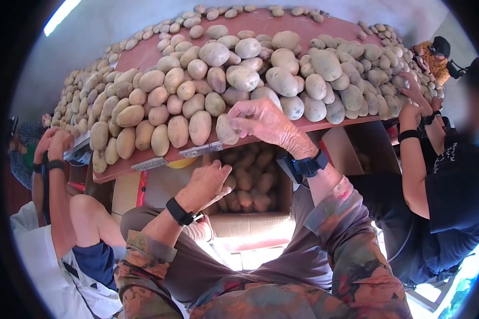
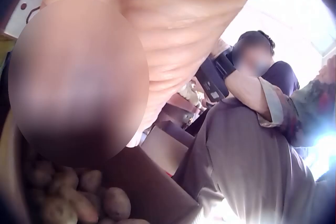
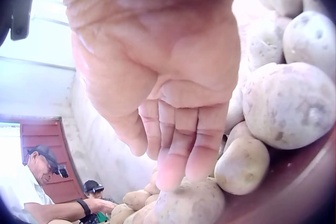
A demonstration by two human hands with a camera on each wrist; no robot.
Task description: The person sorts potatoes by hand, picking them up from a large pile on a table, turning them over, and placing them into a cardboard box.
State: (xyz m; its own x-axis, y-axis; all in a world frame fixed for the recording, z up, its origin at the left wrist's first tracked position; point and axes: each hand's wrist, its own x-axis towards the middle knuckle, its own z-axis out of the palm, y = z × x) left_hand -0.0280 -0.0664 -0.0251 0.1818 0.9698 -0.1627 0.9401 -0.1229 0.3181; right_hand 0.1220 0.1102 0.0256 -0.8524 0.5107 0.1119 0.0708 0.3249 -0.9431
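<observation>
A: Which step in hand, by the look of it?

B: Probably picking. Right hand (image 1: 265, 121) at the front edge of the surface (image 1: 282, 25), fingers (image 3: 202, 162) reaching for one potato (image 1: 226, 134).

A: Gripping it?

B: Apparently not. Fingers loosely bent in the right wrist view, tips across the potato, not curled round it. Hard to tell how firmly touching, if at all.

A: And lying where, exactly?

B: On the surface, near the middle of the front edge, just beside a neighbour (image 1: 200, 127) on the left. Pile (image 1: 214, 54) behind, spreading toward the far edge.

A: And the left hand (image 1: 203, 186)?

B: Below the front edge, at the left side of the box (image 1: 247, 223). Partly bent in the head view, but mostly blurred over in the left wrist view; impossible to tell whether holding anything.

A: Anything inside the box?

B: Yes, plenty of potatoes. Likely the place for picked ones, at a guess.

A: So, next move?

B: Close thumb and fingers round the potato, lift without rolling the neighbour off the edge, then perhaps lower past the left hand.
</observation>
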